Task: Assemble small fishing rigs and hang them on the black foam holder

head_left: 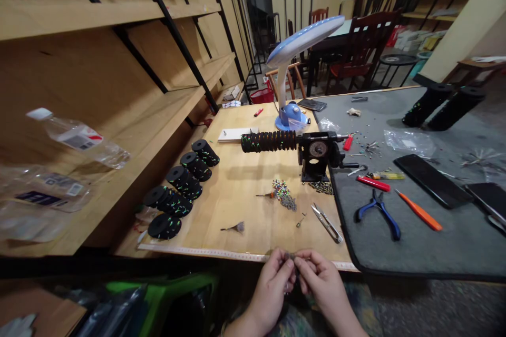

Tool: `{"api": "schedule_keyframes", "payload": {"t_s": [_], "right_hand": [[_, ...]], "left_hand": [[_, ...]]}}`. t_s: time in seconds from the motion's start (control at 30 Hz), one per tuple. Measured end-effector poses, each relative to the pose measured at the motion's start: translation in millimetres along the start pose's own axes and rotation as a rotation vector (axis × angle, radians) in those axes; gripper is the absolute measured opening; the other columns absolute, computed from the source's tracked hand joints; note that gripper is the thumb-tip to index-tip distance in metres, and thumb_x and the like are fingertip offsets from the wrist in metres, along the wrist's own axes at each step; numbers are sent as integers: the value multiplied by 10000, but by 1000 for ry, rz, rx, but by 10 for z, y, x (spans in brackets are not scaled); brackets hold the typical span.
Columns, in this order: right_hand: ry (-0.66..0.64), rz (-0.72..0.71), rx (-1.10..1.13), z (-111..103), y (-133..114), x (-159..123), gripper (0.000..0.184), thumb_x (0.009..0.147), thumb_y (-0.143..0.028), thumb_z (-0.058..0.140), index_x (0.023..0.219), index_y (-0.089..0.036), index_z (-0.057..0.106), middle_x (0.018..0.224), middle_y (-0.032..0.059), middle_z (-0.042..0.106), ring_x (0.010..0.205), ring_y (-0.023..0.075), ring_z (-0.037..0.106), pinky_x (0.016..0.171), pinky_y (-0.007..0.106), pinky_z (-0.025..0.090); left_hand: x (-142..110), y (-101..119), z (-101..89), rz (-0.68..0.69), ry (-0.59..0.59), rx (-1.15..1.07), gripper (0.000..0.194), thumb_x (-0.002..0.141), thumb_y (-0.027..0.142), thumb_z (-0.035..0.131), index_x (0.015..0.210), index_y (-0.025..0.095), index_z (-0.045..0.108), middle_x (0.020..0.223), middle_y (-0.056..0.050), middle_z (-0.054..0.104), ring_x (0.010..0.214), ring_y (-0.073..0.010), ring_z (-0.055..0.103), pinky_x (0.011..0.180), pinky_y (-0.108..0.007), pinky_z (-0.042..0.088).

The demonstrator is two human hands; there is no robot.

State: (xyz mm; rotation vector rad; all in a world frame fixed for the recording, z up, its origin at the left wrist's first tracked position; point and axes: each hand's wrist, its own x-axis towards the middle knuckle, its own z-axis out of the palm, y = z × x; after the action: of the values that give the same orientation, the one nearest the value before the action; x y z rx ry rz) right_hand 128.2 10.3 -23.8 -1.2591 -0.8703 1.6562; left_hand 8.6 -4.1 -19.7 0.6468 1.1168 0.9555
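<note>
My left hand and my right hand meet at the table's front edge, fingertips pinched together. Between them is a small dark thing, too small to name and mostly covered by the fingers. Just beyond lie a small brass-coloured piece and a pair of thread snips. A pile of coloured beads sits beside a heap of small grey metal parts. Behind these, a black hand-cranked winder carries a black foam roll wound with rigs.
Several black foam spools line the table's left side. A blue and white lamp stands at the back. On the grey mat are blue-handled pliers, an orange tool and a black phone. Plastic bottles lie on the left shelf.
</note>
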Motion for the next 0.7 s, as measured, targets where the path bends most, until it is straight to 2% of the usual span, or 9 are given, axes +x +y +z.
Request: {"api": "schedule_keyframes", "payload": {"t_s": [0.3,0.53,0.7], "right_hand": [[37,-2,-24,-3,48,-7,502,637,-676,668,676,-191,543,370,-121,387,310,49,294,352,174,213],[16,6,-20,-16,56,-8,508,647,-678,657,710,-185,554,383,-101,437,306,59,323,354,180,217],[45,18,-33,-23,63,-14,504,635,-671,665,693,-191,525,388,-105,433,298,48,307,349,174,188]], "left_hand": [[22,-11,24,11,8,-13,428,723,539,692,731,185,451,646,58,449,550,-71,403,482,-204,222],[22,2,38,-34,23,-63,412,714,514,704,717,181,462,638,49,481,559,-74,421,486,-201,221],[7,27,63,-2,37,-32,391,741,515,678,742,179,479,639,44,489,566,-81,420,495,-200,247]]}}
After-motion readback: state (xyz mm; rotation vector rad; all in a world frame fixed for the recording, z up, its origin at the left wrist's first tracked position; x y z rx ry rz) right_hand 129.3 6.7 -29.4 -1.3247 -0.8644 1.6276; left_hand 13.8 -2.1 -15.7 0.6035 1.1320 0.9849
